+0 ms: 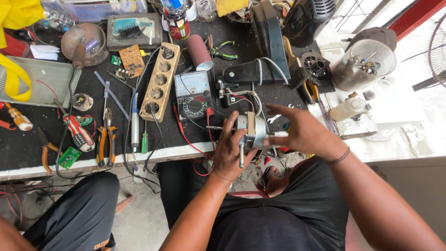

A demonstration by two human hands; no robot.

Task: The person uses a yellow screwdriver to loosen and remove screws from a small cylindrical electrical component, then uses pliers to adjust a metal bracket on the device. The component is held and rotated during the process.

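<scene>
Bench repair of a small fan motor, seen from above. The left hand (229,148) is wrapped around the small electric motor (251,131), fingers closed on its silvery housing, with the steel output shaft (241,155) projecting downward past the palm. The right hand (303,131) meets the motor from the opposite side; its fingers are spread, and the thumb and forefinger appear to touch the housing, though whether they pinch it cannot be told. The motor is held in the air just in front of the analogue multimeter (193,95), over the near edge of the black bench mat (28,139).

Red and black leads (195,135) run from the multimeter toward the motor, so it seems wired for testing, or about to be. The motor is already out of its appliance: a second, dark motor core (318,67) and a clear dome cover (364,62) lie to the right of the multimeter. Reassembly has evidently not begun. Left of the multimeter lie a wooden socket strip (160,81), a soldering iron (134,123) and orange-handled pliers (106,139), none of them touched.
</scene>
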